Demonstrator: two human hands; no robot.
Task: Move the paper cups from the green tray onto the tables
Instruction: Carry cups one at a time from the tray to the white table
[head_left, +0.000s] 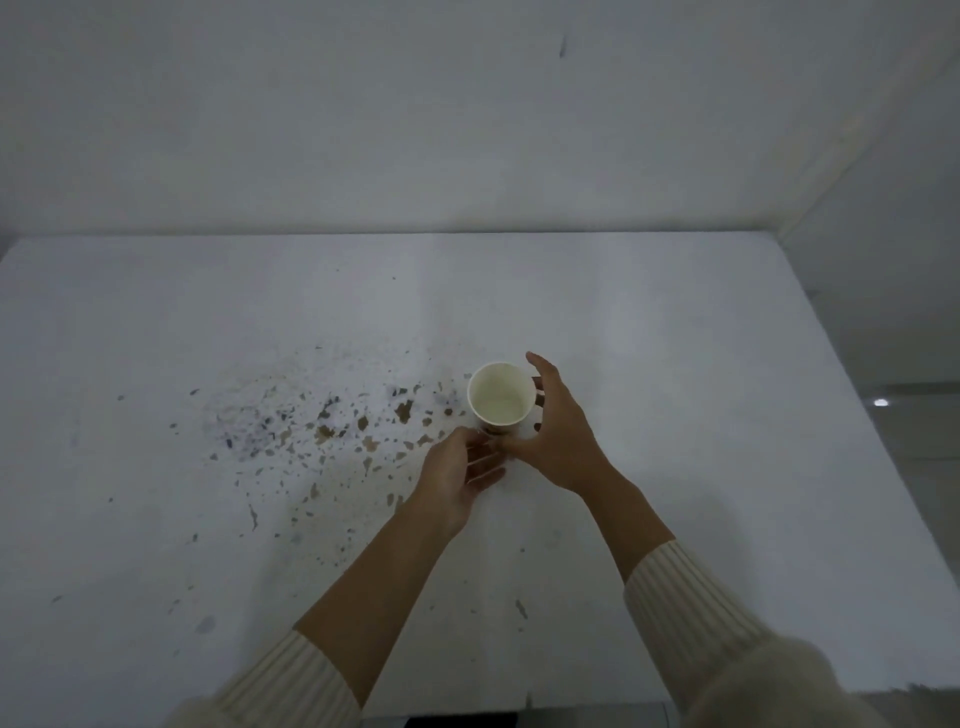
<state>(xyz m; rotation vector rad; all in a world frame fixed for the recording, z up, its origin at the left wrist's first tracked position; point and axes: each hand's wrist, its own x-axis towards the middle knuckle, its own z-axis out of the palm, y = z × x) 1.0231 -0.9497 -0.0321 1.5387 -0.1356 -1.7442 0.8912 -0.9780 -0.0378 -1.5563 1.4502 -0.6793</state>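
Observation:
A white paper cup (500, 393) stands upright and empty on the white table (675, 364), a little right of centre. My right hand (558, 434) wraps around the cup's right side, its fingers against the wall and its thumb at the cup's near base. Just in front and to the left of the cup, my left hand (457, 475) has loosely bent fingers whose tips reach the base, and it holds nothing. The green tray is not in view.
Brown and dark stains (322, 431) speckle the table left of the cup. A white wall (467, 130) rises behind the table's far edge. The table's right edge (852, 405) drops to a grey floor.

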